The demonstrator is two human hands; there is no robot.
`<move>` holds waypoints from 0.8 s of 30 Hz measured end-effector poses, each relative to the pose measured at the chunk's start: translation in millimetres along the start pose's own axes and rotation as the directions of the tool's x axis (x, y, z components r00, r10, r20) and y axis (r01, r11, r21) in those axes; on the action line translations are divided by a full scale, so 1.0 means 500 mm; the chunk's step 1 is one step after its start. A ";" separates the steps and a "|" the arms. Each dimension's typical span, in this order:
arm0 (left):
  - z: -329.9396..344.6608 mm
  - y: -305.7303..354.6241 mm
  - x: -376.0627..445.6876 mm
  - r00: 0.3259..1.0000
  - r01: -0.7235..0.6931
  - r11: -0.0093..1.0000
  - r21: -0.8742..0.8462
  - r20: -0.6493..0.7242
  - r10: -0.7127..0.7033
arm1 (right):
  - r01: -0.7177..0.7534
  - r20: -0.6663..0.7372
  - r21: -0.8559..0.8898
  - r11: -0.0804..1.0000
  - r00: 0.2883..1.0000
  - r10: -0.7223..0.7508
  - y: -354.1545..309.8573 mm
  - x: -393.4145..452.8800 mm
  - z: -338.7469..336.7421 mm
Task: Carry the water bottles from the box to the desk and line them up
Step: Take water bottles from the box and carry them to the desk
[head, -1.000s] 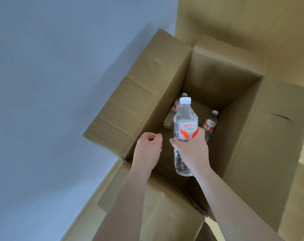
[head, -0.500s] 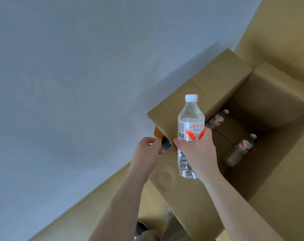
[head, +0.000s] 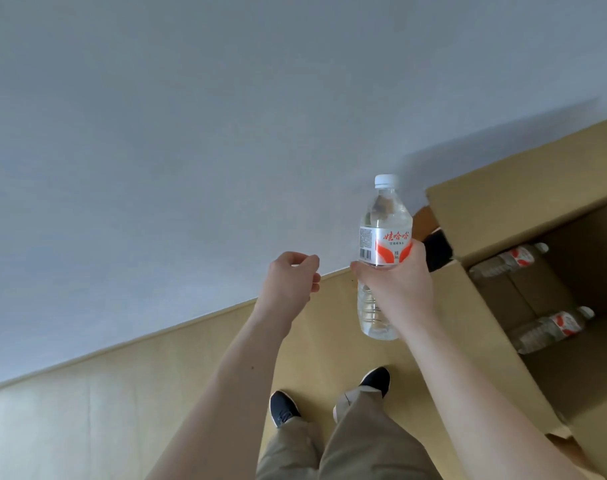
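Note:
My right hand (head: 397, 285) grips a clear water bottle (head: 383, 233) with a white cap and a red-and-white label, held upright in the air left of the open cardboard box (head: 503, 195). Two more bottles lie on their sides inside the box, one near its far wall (head: 506, 259) and one nearer to me (head: 551, 329). My left hand (head: 291, 280) hangs beside the held bottle with loosely curled fingers and holds nothing. The desk is not in view.
A pale grey wall (head: 191, 133) fills the upper left and meets the wooden floor (head: 87, 410) along a diagonal line. My two dark shoes (head: 283, 408) and tan trouser legs show at the bottom centre. A dark object (head: 437, 249) sits behind the box flap.
The view has swung left, so the box has slid to the right edge. My right hand has carried the bottle out past the box's flap. My left hand has let go of the flap.

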State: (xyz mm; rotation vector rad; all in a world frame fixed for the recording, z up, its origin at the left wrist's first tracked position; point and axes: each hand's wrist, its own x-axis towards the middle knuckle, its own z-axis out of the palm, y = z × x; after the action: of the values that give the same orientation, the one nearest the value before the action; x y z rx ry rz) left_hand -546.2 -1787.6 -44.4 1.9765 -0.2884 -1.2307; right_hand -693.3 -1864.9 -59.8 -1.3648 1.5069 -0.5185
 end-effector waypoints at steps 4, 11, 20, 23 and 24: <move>-0.103 -0.051 -0.017 0.997 0.016 0.999 -0.050 -0.078 -0.020 | 0.045 0.081 0.005 0.999 0.996 -0.046 -0.016 -0.047 0.089; -0.254 -0.143 -0.062 0.971 0.043 0.985 -0.169 -0.223 -0.081 | 0.132 0.247 -0.066 0.989 0.963 -0.112 -0.026 -0.129 0.224; -0.352 -0.276 -0.125 0.862 0.076 0.913 -0.401 -0.433 -0.263 | 0.294 0.554 -0.175 0.940 0.818 -0.153 -0.002 -0.192 0.370; -0.369 -0.318 -0.160 0.810 0.072 0.872 -0.483 -0.482 -0.334 | 0.363 0.639 -0.189 0.912 0.751 -0.167 0.005 -0.220 0.404; -0.374 -0.333 -0.171 0.791 0.070 0.856 -0.511 -0.494 -0.360 | 0.389 0.667 -0.192 0.901 0.725 -0.171 0.006 -0.229 0.415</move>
State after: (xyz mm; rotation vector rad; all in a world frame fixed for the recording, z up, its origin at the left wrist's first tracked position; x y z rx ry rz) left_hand -465.8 -1536.5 -62.7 1.8626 0.5289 -0.6755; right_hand -531.2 -1698.0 -104.2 -1.8146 0.8304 0.0443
